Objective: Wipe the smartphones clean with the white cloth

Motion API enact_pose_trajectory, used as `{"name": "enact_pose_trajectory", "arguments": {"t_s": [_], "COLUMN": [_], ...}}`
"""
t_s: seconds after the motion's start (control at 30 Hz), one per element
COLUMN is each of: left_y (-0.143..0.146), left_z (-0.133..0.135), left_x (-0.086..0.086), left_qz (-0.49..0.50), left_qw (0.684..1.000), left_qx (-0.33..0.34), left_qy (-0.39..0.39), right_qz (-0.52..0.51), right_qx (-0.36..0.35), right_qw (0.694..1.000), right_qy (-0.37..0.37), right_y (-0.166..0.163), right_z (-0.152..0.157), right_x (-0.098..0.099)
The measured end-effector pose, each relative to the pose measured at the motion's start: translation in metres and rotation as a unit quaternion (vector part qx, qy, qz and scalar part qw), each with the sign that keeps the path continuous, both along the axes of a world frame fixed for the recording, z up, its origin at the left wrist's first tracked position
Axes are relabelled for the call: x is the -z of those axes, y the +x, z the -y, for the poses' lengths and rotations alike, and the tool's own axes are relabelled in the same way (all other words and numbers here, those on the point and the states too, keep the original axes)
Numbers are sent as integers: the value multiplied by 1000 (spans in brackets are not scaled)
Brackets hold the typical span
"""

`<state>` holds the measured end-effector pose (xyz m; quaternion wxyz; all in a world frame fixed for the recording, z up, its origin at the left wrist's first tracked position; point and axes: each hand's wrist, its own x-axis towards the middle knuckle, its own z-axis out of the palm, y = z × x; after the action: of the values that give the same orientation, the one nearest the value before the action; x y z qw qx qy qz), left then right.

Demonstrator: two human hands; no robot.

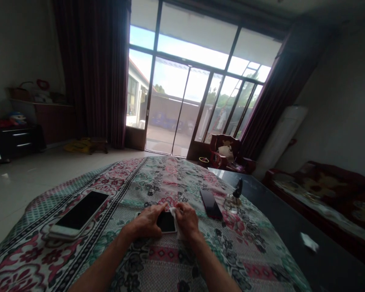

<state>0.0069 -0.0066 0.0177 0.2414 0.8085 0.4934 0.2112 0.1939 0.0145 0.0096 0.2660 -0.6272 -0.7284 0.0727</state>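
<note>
A white-edged phone (pixel 166 222) with a dark screen lies flat on the patterned cloth (pixel 164 263), between my two hands. My left hand (pixel 149 222) is closed around its left end, thumb at the near edge and fingers at the far edge. In my right hand (pixel 187 220) a white tissue (pixel 179 232) is pinched, pressed against the phone's right end. To the left rests a larger white phone (pixel 82 214) on top of another flat pale thing. On the right lies a dark phone (pixel 211 204), with a clear bottle with a black top (pixel 232 199) beyond it.
A black table (pixel 280 211) adjoins the cloth on the right, with a crumpled white tissue (pixel 309 242) on it. Farther right stands a carved wooden sofa (pixel 319 182). A wooden chair (pixel 225 150) is near the glass doors (pixel 176 109). A yellow bag (pixel 77 145) lies on the floor.
</note>
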Motion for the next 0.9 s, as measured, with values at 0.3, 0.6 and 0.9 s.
{"name": "enact_pose_trajectory", "arguments": {"t_s": [0.3,0.6,0.9], "left_y": [1,1,-1], "left_z": [3,5,-1], "left_x": [-5,-9,0], "left_qz": [-11,-27,-25], "left_qw": [1000,1000,1000], "left_qx": [-1,2,-1], "left_qy": [-5,-8,-16], "right_qz": [15,7,25], "right_qx": [-42,-107,-41], "right_qw": [999,994,999], "right_qy": [7,19,3], "right_y": [-1,16,11], "right_z": [11,47,23], "right_x": [0,7,0]}}
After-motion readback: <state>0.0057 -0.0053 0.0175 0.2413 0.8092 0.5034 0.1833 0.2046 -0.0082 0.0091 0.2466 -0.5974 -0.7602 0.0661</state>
